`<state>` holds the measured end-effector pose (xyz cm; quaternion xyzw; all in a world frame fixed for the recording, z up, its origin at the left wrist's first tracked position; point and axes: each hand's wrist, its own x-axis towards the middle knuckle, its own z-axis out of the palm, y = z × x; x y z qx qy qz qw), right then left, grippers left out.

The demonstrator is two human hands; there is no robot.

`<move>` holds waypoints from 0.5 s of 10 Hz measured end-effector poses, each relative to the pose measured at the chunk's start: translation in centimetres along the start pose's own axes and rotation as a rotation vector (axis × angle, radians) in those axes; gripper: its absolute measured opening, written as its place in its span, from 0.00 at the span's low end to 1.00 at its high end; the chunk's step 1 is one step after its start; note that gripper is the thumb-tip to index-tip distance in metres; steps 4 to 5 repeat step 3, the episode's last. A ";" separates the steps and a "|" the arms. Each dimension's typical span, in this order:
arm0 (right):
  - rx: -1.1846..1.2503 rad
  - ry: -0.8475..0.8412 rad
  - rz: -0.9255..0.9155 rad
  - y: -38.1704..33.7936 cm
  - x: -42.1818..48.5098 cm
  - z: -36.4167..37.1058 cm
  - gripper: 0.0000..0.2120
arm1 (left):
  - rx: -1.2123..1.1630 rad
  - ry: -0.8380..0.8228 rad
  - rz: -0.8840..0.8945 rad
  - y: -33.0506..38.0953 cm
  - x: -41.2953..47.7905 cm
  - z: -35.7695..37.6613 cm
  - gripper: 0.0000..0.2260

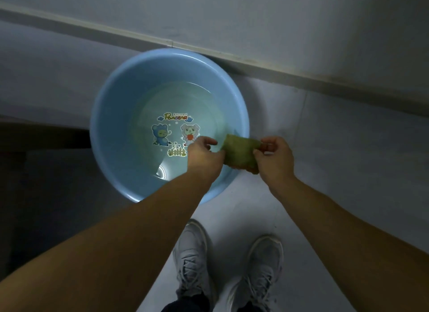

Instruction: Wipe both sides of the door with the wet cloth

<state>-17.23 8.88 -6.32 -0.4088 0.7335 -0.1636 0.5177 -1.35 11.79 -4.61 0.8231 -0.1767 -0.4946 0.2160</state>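
**Floor free at right**

The blue basin (116, 91) fills the middle of the frame, its upper rim just beside the baseboard (267, 65) slanting across the top. A dark slab (44, 136) juts in from the left edge up to the basin. Open floor (348, 172) lies right of the rim and runs down to my shoes (192, 253). The cloth (241, 155) spans the gap between my left hand (204, 156) and right hand (275, 159).

Green cloth (240, 155) bunched, held above the basin's rim.

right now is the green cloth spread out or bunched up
Bunched up. The cloth is a thick roll gripped at its ends by the left hand and right hand.
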 end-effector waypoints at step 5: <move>-0.051 -0.054 -0.044 -0.1 -0.7 0.7 0.11 | 0.176 -0.131 0.109 1.8 -1.2 2.3 0.11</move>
